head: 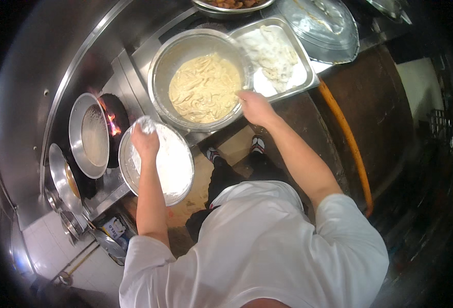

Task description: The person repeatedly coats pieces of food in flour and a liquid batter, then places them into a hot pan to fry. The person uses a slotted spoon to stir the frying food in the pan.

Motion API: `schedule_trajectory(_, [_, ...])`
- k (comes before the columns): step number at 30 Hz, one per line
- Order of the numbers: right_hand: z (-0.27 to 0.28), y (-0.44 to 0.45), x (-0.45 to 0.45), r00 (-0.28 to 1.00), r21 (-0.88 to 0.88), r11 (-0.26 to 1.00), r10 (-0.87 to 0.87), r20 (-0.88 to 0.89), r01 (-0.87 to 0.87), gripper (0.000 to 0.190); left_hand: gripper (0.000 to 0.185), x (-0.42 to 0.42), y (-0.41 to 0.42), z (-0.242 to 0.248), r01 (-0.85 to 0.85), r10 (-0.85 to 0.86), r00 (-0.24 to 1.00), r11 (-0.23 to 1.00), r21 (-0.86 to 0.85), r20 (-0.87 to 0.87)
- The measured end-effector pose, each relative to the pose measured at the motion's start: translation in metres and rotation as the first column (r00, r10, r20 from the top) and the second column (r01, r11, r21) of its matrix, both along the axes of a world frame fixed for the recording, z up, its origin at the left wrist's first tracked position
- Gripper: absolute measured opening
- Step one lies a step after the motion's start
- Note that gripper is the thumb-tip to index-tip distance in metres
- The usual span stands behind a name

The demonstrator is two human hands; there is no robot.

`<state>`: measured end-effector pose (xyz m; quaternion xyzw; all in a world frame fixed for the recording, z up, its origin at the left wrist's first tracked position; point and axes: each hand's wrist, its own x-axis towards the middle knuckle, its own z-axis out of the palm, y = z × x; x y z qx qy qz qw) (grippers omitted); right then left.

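My left hand (146, 144) is over a round metal bowl of white flour (174, 165). A white, floury mass (146, 124) is at its fingers; I cannot tell whether it is held or only coats them. My right hand (256, 107) is at the near right rim of a large steel mixing bowl (159, 82), its fingers bent inward over the edge. Whether they grip the rim or a piece of food is hidden. Pale strips in yellowish batter (205, 88) fill that bowl's bottom. Beside it, a rectangular steel tray (310, 75) holds flour-coated pieces (274, 57).
Flames (113, 125) burn beside a tilted metal pan (89, 134) at the left. Another pan (62, 179) holds yellowish liquid. At the back are a dish of browned pieces (234, 3) and a large metal lid (322, 29). An orange hose (346, 134) runs along the right.
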<state>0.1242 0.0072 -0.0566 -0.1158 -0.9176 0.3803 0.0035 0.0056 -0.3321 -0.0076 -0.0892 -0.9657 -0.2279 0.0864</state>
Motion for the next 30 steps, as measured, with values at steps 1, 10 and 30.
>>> schedule_trajectory(1, [-0.004, -0.011, -0.024, 0.998, 0.136, 0.989, 0.058, -0.019, -0.055, 0.024, 0.037, 0.009, -0.023, -0.006, -0.064, 0.066, 0.998, 0.992, -0.107, 0.013])
schedule_trajectory(10, [-0.069, -0.042, -0.120, 0.952, 0.470, 0.844, 0.138, 0.274, -0.258, 0.018, 0.093, 0.069, -0.130, -0.113, 0.079, 0.147, 0.739, 0.950, -0.302, 0.658])
schedule_trajectory(30, [0.078, -0.113, -0.096, 0.963, 0.200, 0.943, 0.270, 0.006, -0.266, 0.030, 0.050, 0.071, -0.136, -0.147, 0.056, 0.067, 0.902, 0.962, -0.268, 0.426])
